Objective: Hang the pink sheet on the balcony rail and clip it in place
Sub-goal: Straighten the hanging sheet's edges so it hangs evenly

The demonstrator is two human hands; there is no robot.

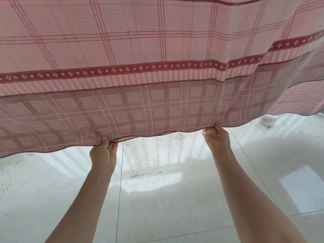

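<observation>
The pink sheet (pixel 157 58), checked with dark red patterned bands, hangs across the whole upper half of the head view, folded so two layers overlap near its lower hem. My left hand (pixel 103 152) pinches the hem left of centre, thumb in front of the cloth. My right hand (pixel 216 135) pinches the same hem further right, thumb on the front face. Both arms reach forward from below. The balcony rail and any clips are hidden behind or above the sheet.
Under the sheet lies a glossy pale tiled floor (pixel 157 199) with dirt marks and striped reflections of rail bars. A small floor drain (pixel 320 121) sits at the right, just below the sheet's edge.
</observation>
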